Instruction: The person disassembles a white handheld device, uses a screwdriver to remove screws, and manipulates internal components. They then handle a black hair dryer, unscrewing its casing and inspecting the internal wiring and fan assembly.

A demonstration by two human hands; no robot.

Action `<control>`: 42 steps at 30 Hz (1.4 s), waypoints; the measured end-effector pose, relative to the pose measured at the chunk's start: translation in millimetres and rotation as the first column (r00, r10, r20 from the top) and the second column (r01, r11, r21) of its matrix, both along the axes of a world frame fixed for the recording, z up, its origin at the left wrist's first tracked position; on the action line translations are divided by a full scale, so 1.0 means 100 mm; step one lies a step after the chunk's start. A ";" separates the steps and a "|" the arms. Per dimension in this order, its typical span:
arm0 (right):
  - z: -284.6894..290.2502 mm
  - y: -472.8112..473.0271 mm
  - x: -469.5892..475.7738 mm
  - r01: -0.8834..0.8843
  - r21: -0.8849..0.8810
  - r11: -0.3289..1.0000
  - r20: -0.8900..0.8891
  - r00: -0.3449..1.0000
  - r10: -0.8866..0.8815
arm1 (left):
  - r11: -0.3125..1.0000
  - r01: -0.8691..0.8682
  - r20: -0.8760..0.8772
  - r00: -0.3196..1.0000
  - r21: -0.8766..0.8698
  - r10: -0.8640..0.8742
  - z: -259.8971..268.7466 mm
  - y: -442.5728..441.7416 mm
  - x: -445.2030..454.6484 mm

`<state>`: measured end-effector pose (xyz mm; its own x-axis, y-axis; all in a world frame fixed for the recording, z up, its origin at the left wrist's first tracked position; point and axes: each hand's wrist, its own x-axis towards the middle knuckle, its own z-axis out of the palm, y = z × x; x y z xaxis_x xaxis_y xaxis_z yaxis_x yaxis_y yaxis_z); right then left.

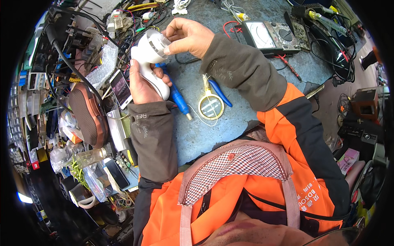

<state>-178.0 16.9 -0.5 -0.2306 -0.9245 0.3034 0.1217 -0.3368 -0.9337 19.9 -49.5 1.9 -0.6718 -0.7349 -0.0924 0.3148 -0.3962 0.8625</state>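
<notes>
My left hand (144,83) wraps around the handle of a white handheld appliance (150,52), with its round head tilted up and to the right. At the open end of that head, my right hand (189,38) pinches the clear plastic rim (160,43) between thumb and fingers. The inside of the head is mostly hidden from me. Just right of the handle, a blue cylindrical tool (177,95) with a metal tip lies on the worn blue bench top (197,138). Further right rest a round yellow-rimmed magnifying glass (203,111) and a curved blue tool handle (220,93).
An analog multimeter (278,35) with red leads stands at the upper right. To the left are a white smartphone (120,87), a brown mesh-covered speaker (87,115) and a glass jar (92,157). Tangled cables (154,15) crowd the back left.
</notes>
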 end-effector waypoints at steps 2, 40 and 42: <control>-0.06 -0.03 -0.02 0.039 -0.044 0.998 0.015 0.999 -0.039 | 1.000 0.005 0.014 1.000 0.001 -0.005 0.01 0.02 -0.02; 0.09 0.13 -0.06 0.002 -0.085 0.996 -0.323 0.946 -0.029 | 1.000 -0.008 0.104 0.994 -0.017 0.010 -0.01 0.04 -0.01; 0.09 0.15 -0.05 0.008 -0.055 0.998 -0.314 0.949 -0.025 | 0.999 -0.017 0.102 0.995 -0.034 0.020 -0.01 0.05 -0.02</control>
<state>-183.4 31.8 8.5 -0.1309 -0.9022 0.4110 -0.1818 -0.3857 -0.9045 17.8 -44.4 1.4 -0.6462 -0.7510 -0.1357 0.2311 -0.3620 0.9031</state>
